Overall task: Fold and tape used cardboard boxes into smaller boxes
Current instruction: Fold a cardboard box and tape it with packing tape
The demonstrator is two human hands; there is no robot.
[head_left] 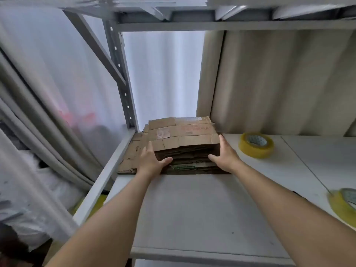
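A stack of flattened brown cardboard boxes lies at the back left of a white shelf board. My left hand clasps the stack's left front corner, thumb across its front edge. My right hand presses against the stack's right side, thumb on the front edge. Both hands grip the upper layers of the pile. A larger flat sheet of cardboard sticks out from under the stack on the left.
A yellow tape roll lies flat on the shelf to the right of the stack. A second yellow roll sits at the right edge. A grey metal shelf post rises behind the stack. Curtains hang behind and to the left.
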